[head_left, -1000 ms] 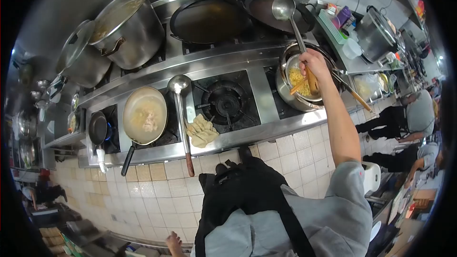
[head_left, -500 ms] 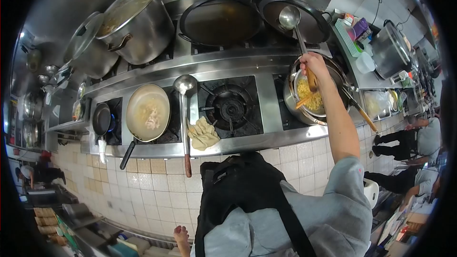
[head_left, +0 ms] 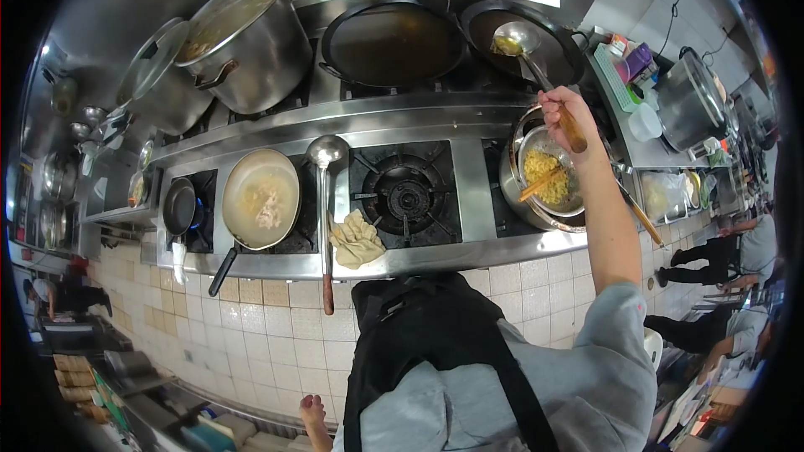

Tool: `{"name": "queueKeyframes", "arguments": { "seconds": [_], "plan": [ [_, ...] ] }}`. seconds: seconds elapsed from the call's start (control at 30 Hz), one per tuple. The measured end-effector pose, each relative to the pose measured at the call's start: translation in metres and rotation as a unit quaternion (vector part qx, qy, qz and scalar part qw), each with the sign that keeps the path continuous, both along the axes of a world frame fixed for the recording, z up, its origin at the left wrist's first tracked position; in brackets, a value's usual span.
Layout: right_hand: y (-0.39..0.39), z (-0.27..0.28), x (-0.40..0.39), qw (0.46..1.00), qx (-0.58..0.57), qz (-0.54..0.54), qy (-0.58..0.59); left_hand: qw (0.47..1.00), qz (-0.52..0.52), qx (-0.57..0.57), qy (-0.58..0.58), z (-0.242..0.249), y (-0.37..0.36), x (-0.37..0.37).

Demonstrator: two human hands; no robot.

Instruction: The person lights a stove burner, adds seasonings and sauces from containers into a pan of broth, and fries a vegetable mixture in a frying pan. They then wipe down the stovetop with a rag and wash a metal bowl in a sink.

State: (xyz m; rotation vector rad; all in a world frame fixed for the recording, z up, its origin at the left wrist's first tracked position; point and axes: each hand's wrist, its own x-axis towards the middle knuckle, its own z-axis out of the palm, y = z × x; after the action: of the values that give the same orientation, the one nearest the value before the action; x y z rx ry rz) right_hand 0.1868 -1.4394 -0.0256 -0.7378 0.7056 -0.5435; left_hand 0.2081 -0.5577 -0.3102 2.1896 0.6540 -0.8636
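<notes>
My right hand is wrapped around the wooden handle of a steel ladle. The ladle's bowl is over the right-hand wok at the back and has yellowish liquid in it. Below my wrist, a metal bowl containing yellow food rests in a larger pot. Wooden chopsticks lie across that food. Well away from the stove, at the lower edge, hangs my left hand. It holds nothing, and its fingers are loosely bent and slightly apart.
A pan with pale food sits left of a long ladle and a crumpled cloth. A blue flame burns beneath a small pan. Stockpots stand behind. People are at the far right.
Yellowish liquid now shows in the ladle's bowl, which looked without it before. My right hand has shifted slightly right and tilted the handle, uncovering more of the yellow food.
</notes>
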Motion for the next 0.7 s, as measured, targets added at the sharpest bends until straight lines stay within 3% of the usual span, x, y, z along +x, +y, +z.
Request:
{"name": "queueKeyframes", "arguments": {
  "seconds": [0.17,0.43,0.47,0.5,0.53,0.57,0.6,0.63,0.7],
  "plan": [
    [-0.001,0.016,-0.009,1.0,-0.001,-0.002,-0.023,1.0,-0.002,0.01,-0.022,-0.005,-0.01,0.003],
    [-0.007,0.033,-0.029,0.985,0.121,0.022,-0.122,0.998,0.052,-0.017,-0.027,-0.032,-0.006,-0.001],
    [-0.007,0.032,-0.034,0.983,0.102,0.066,-0.135,0.999,0.042,-0.013,-0.016,-0.057,0.016,-0.008],
    [-0.011,0.014,-0.042,0.992,-0.087,0.02,-0.088,0.996,0.002,0.032,-0.082,-0.099,0.039,-0.017],
    [0.003,0.016,-0.042,0.987,-0.147,-0.035,-0.045,0.994,-0.039,0.043,-0.088,-0.096,0.041,-0.022],
    [0.006,0.02,-0.045,0.992,-0.119,-0.007,-0.035,0.995,-0.001,0.027,-0.096,-0.093,0.033,-0.028],
    [-0.005,0.019,-0.05,0.992,-0.012,0.054,-0.11,0.989,-0.045,0.091,-0.107,-0.088,0.028,-0.031],
    [0.004,0.032,-0.047,0.99,0.065,0.048,-0.114,0.98,-0.077,0.134,-0.126,-0.034,-0.011,-0.027],
    [0.021,0.049,-0.049,0.991,0.058,0.093,-0.075,0.982,-0.05,0.123,-0.133,-0.003,-0.03,-0.023]
  ]
}}
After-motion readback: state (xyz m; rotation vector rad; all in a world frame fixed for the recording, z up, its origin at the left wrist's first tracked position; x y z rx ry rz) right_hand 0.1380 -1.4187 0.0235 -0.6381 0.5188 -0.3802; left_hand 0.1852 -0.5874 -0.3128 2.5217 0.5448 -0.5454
